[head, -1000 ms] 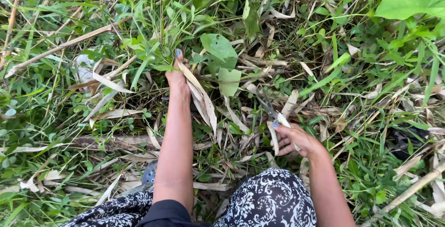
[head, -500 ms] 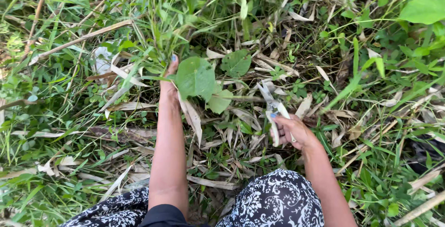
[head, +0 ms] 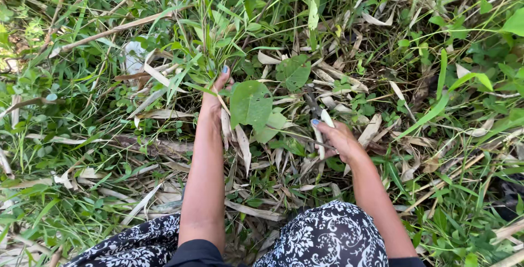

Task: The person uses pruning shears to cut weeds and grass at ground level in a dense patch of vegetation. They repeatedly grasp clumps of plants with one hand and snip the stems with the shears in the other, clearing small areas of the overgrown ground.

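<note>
The left hand (head: 214, 95) now sits lower in the frame's centre, closed on a clump of grass stems (head: 204, 54). The right hand (head: 338, 139), clamped on what look like shears (head: 317, 115), has edged closer to them.

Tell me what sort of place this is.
Likely an overgrown outdoor patch, a garden edge or field. Green grass and dry fallen leaves cover the ground. The left hand grips weeds, and the right hand holds pruning shears.
</note>
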